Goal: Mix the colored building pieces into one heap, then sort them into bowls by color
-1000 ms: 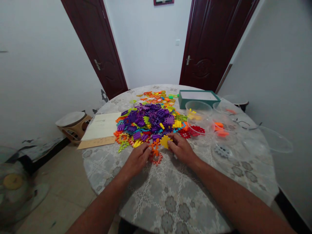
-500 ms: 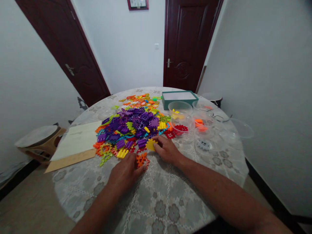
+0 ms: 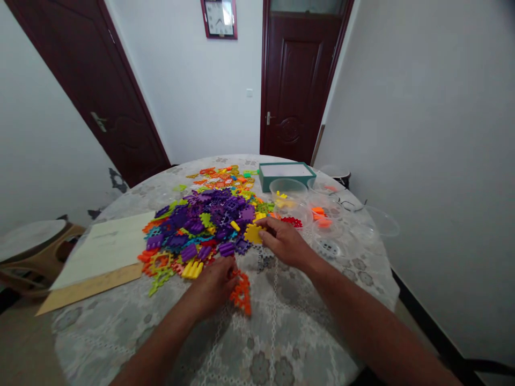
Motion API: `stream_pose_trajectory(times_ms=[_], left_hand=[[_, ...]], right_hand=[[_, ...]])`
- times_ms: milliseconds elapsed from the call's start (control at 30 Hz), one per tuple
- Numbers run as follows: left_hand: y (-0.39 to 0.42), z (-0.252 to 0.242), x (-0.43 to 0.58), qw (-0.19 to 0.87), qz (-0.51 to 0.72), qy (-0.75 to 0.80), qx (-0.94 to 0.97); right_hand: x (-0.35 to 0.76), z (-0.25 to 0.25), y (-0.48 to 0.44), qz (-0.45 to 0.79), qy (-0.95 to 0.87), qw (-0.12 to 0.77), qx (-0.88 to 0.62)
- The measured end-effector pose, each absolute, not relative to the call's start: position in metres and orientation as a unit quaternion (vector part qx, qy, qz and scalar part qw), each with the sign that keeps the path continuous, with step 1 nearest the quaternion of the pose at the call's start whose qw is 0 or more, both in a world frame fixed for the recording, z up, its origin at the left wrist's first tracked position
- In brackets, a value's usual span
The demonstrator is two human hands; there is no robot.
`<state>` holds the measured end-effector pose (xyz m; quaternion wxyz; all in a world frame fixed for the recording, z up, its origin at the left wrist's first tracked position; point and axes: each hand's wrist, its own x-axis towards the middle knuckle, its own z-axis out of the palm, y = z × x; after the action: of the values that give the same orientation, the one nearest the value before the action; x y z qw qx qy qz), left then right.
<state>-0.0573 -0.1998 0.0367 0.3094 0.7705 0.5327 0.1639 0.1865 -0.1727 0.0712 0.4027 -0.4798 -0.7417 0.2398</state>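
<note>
A yellow toothed plastic building piece point(image 3: 253, 234) is pinched in my right hand point(image 3: 285, 242), at the right edge of the heap. My left hand point(image 3: 215, 284) is closed on an orange openwork building piece point(image 3: 242, 295), slightly blurred, which hangs from the fingers over the tablecloth. Between and beyond the hands spreads a heap of mostly purple interlocking pieces point(image 3: 219, 206). A yellow ribbed piece point(image 3: 192, 269) lies just left of my left hand. Grey toothed pieces point(image 3: 265, 258) lie beneath my right hand.
A teal box point(image 3: 286, 177) stands at the back right. Clear plastic tubs point(image 3: 288, 186) hold yellow, orange, red and grey pieces; glasses point(image 3: 349, 205) lie by them. Left of the heap is a pale sheet point(image 3: 100, 244) with a tan strip. Orange flat pieces point(image 3: 225, 177) lie at the back.
My left hand has closed on the orange piece and drawn it from the heap's front edge. My right hand still holds the yellow piece. The camera has tilted up, showing the wall clock.
</note>
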Motion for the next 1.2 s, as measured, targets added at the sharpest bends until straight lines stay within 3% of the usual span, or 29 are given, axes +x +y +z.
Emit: stream_pose_trajectory(times_ms=[400, 600, 767, 900, 1033, 1200], left_hand=[[-0.181, 0.014, -0.032, 0.404, 0.298, 0.509, 0.699], [-0.179, 0.009, -0.041, 0.496, 0.323, 0.470, 0.654], [-0.177, 0.008, -0.040, 0.557, 0.345, 0.454, 0.604], [-0.173, 0.005, -0.040, 0.600, 0.356, 0.443, 0.564], [-0.170, 0.000, -0.040, 0.619, 0.363, 0.435, 0.544], [-0.169, -0.001, -0.038, 0.622, 0.355, 0.441, 0.541]], right_hand=[[0.282, 0.114, -0.070, -0.042, -0.698, 0.237, -0.674], [0.276, 0.123, -0.065, -0.078, -0.689, 0.273, -0.666], [0.237, 0.120, -0.142, 0.064, -0.773, 0.283, -0.564], [0.196, 0.092, -0.220, 0.208, -0.852, 0.154, -0.454], [0.165, 0.063, -0.264, 0.226, -0.868, 0.052, -0.439], [0.152, 0.054, -0.274, 0.249, -0.852, 0.015, -0.461]])
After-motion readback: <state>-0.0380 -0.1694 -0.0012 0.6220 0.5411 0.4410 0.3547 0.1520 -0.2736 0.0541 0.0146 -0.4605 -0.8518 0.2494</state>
